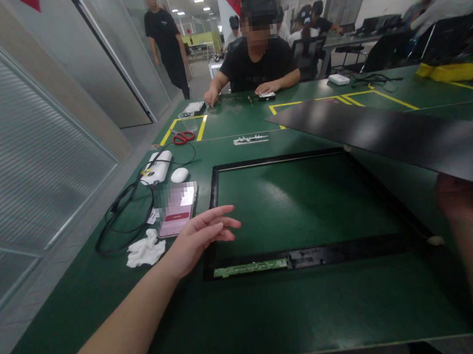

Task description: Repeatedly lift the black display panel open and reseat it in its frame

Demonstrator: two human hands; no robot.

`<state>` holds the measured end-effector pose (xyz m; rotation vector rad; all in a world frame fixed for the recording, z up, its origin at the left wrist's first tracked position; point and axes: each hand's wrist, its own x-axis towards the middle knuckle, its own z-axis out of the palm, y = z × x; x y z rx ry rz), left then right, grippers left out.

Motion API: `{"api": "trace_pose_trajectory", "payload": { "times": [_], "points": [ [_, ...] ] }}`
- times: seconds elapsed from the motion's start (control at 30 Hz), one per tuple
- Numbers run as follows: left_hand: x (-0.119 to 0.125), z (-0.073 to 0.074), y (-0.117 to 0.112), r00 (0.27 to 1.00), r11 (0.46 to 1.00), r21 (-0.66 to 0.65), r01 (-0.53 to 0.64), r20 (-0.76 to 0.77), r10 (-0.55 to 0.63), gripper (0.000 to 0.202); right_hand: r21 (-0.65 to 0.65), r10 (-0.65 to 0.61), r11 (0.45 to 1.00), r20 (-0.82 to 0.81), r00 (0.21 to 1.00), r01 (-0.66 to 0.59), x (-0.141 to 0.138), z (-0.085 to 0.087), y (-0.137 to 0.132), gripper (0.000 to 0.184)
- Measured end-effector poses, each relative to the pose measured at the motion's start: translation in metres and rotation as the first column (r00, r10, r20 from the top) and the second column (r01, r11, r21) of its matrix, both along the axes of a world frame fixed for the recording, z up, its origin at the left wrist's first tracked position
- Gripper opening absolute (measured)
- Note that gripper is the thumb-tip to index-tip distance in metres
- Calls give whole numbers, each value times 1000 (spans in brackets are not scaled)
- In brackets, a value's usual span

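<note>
A thin black rectangular frame [243, 165] lies flat on the green table, with a narrow green circuit board [250, 268] along its near strip. Above the left side of that frame, my left hand [202, 234] is held out empty, its fingers extended and slightly apart. At the right, my right hand [454, 199] grips a flat dark panel [376, 134] by its near edge. The panel is tilted and raised over the frame's far right corner. It hides the fingers of my right hand.
Left of the frame lie a phone [178, 208], a crumpled tissue [146, 249], a white mouse-like object [179, 175], a white power bank [157, 167] with black cables and red-handled scissors [184, 138]. White strips [250, 139] lie beyond. Across the table sits another person [258, 62].
</note>
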<state>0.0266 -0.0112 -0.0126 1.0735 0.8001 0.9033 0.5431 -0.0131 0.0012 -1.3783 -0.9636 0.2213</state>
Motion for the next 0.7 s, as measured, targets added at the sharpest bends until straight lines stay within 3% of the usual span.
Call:
{"api": "trace_pose_trajectory", "payload": {
  "times": [0.1,0.33,0.5,0.7],
  "points": [
    [0,0,0,1000,1000,22,20,-19,-20,34,99,43,995,-252,967,-18,-9,9,1,65],
    [0,-1,0,997,999,42,9,-71,-6,33,68,-70,993,-315,947,96,4,3,3,55],
    [1,0,-2,996,999,39,14,-90,-11,34,24,-132,987,-464,876,161,19,-6,7,42],
    [0,2,-3,994,999,48,21,-108,-15,32,-85,-165,986,-407,899,142,21,-11,10,64]
  ]
}}
